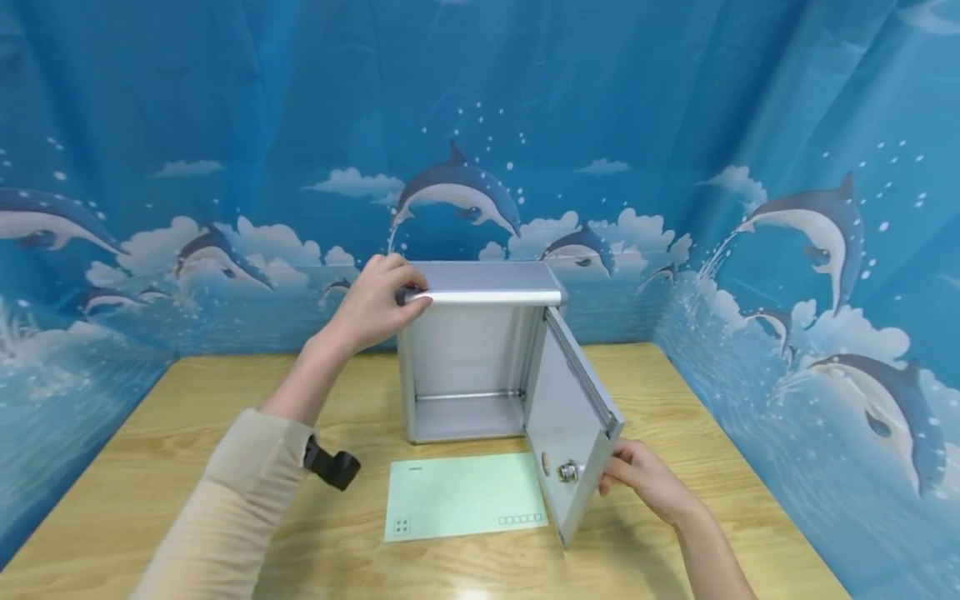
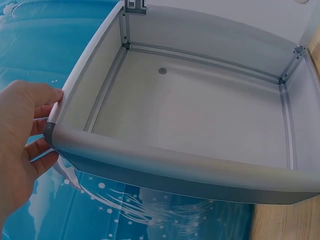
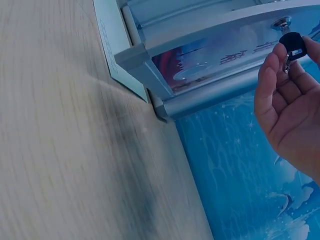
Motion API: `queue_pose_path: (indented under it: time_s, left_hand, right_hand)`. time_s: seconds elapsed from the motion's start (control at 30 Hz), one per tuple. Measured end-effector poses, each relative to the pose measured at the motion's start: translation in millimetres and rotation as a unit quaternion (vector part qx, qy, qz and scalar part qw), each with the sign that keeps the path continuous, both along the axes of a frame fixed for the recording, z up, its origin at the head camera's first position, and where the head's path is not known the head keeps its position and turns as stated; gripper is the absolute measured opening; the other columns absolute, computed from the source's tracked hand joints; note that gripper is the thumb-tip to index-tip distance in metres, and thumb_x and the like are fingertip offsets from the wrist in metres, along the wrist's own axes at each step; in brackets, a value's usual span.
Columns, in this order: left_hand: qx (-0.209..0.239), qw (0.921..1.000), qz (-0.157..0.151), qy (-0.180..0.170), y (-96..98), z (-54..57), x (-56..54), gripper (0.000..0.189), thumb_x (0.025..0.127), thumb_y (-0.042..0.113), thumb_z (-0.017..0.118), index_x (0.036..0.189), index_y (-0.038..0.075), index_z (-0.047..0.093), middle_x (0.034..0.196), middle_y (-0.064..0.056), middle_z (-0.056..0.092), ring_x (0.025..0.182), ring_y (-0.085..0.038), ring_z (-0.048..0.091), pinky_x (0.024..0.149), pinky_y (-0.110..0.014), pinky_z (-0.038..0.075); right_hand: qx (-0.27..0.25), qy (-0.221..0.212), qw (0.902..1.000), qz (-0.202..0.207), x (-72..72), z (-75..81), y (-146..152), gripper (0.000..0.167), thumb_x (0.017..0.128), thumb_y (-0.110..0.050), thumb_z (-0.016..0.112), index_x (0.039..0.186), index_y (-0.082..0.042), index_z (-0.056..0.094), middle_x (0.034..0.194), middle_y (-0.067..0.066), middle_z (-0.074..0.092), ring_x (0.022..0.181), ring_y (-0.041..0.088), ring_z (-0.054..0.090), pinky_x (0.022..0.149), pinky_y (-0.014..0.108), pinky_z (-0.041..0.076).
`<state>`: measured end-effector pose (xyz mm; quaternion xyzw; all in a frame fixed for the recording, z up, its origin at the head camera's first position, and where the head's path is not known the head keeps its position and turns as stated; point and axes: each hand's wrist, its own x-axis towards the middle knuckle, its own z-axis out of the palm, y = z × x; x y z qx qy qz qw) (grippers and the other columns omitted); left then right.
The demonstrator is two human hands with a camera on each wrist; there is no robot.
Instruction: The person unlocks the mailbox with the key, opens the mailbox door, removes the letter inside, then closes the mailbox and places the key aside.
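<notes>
A silver-framed metal box [image 1: 487, 279] stands upright on the table with its door [image 1: 558, 400] swung out to the right. My left hand [image 1: 378, 304] grips the box's upper left corner, thumb along the front edge and fingers round the side. The left wrist view shows the pale interior [image 2: 190, 110] with nothing inside. On the door's outer face, my right hand [image 3: 295, 105] pinches a black-headed key [image 3: 291, 42] that sits in the lock [image 3: 281, 22]. From the head view, the lock's inner end [image 1: 567, 472] shows on the door's inside, while the door hides the key.
A pale green envelope [image 1: 461, 504] lies flat on the wooden table [image 1: 330, 550] in front of the box, its right end by the door's lower edge. Blue dolphin-print curtains [image 1: 300, 100] hang behind and beside the table. A black strap device [image 1: 333, 467] is on the left wrist.
</notes>
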<state>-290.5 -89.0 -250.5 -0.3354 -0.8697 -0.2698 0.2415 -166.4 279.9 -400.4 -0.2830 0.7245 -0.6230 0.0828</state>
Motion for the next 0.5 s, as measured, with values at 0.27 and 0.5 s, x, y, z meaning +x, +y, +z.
queue_pose_path:
  time_s: [0.27, 0.5]
  left_hand:
    - [-0.009, 0.9998, 0.003, 0.017, -0.9, 1.3, 1.3, 0.013, 0.087, 0.016, 0.065, 0.093, 0.005, 0.066, 0.089, -0.008, 0.054, 0.084, -0.024, 0.041, 0.071, -0.039, 0.035]
    - [-0.014, 0.9998, 0.001, 0.015, -0.5, -0.4, 0.9, 0.013, 0.088, 0.017, 0.064, 0.094, 0.005, 0.066, 0.088, -0.007, 0.053, 0.081, -0.023, 0.041, 0.069, -0.037, 0.035]
  right_hand:
    - [0.043, 0.015, 0.9984, 0.034, -3.1, 8.2, -22.5, 0.018, 0.096, -0.003, 0.045, 0.099, 0.009, 0.056, 0.079, 0.002, 0.06, 0.071, 0.009, 0.058, 0.061, 0.032, 0.052]
    - [0.068, -0.001, 0.9973, 0.029, -2.5, 11.0, -41.7, 0.018, 0.096, -0.008, 0.047, 0.096, 0.007, 0.057, 0.078, 0.004, 0.06, 0.068, 0.012, 0.058, 0.06, 0.035, 0.053]
